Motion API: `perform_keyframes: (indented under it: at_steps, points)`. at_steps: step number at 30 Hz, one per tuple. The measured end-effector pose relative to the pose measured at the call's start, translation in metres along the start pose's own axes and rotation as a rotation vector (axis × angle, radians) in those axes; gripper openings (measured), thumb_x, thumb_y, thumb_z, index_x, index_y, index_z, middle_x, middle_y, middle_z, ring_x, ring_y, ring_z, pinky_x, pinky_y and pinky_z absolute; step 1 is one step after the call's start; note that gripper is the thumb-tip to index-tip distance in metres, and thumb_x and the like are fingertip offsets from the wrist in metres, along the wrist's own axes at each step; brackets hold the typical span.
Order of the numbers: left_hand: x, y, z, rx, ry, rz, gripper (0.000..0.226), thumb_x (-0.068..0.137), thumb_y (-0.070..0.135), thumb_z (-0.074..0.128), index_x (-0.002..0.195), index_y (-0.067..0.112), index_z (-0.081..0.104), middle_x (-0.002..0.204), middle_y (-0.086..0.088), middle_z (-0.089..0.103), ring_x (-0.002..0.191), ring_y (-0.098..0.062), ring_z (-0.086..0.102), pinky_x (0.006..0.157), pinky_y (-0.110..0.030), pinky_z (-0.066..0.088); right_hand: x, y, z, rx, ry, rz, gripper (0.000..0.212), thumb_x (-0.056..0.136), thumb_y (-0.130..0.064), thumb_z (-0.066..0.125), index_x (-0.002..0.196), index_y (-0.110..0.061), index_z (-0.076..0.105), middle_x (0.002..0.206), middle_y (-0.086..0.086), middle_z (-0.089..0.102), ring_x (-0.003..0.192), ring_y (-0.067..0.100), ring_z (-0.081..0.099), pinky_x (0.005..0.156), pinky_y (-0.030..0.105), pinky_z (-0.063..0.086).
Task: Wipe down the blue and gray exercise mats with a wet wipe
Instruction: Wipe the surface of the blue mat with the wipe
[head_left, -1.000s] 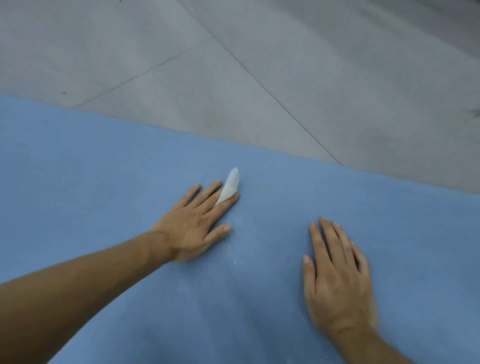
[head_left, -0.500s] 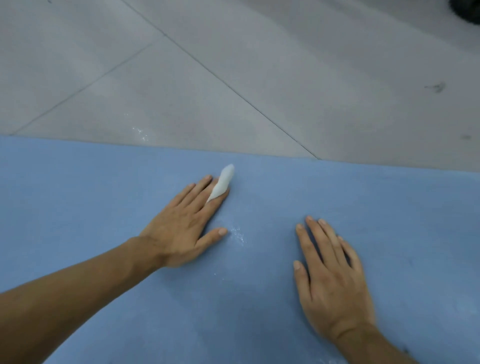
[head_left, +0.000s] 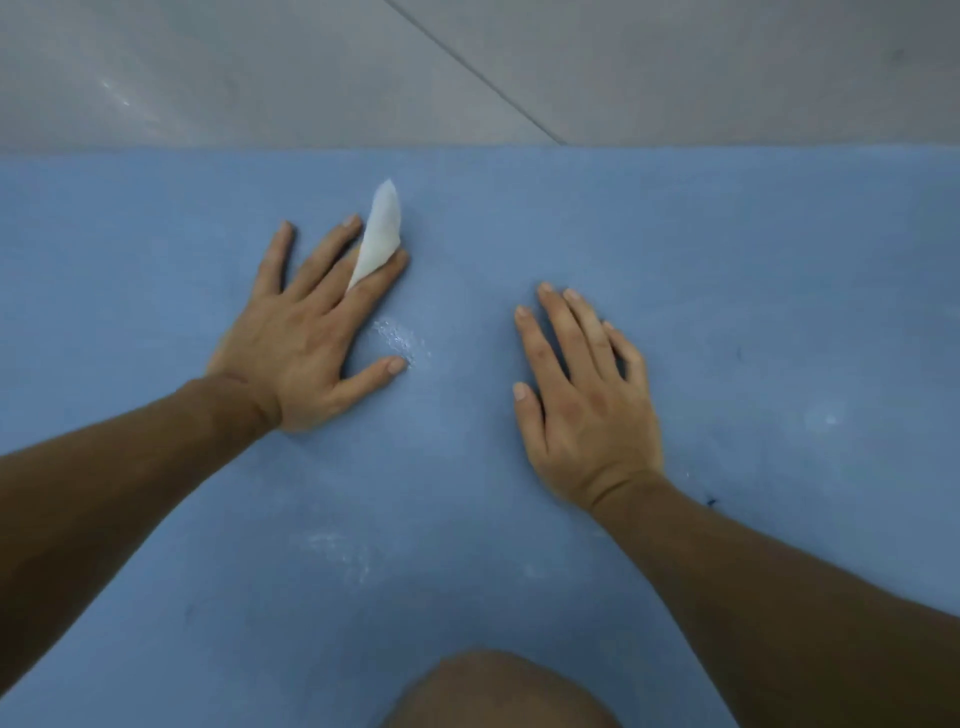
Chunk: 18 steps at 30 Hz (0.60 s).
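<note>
Gray tiled floor (head_left: 260, 67) ran beyond the far edge of the blue mat (head_left: 727, 234). On it the left hand (head_left: 306, 343) lay flat, pinching the wet wipe (head_left: 382, 234) between 2 fingers; the right hand (head_left: 582, 405) rested flat, holding nothing. Good wiping would probably need the wipe pressed fully under the palm, across the white smear (head_left: 400, 338) nearby.
</note>
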<state>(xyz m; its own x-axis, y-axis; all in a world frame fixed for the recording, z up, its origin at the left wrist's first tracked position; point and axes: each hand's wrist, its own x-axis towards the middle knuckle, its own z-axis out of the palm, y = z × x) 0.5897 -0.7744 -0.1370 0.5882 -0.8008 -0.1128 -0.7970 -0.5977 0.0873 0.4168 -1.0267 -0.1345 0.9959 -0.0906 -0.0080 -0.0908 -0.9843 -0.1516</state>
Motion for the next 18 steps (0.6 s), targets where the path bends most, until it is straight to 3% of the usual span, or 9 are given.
perform_keyframes:
  at_steps: [18]
  points:
    - [0.0032, 0.0007, -0.005, 0.03, -0.006, 0.028, 0.088, 0.097, 0.071, 0.03, 0.166, 0.019, 0.015, 0.169, -0.015, 0.021, 0.16, -0.032, 0.006, 0.124, -0.066, 0.005, 0.0004, 0.0008, 0.0019, 0.017, 0.026, -0.008, 0.064, 0.101, -0.038, 0.042, 0.16, -0.014, 0.036, 0.17, 0.006, 0.026, 0.157, 0.024, 0.022, 0.124, 0.046, 0.024]
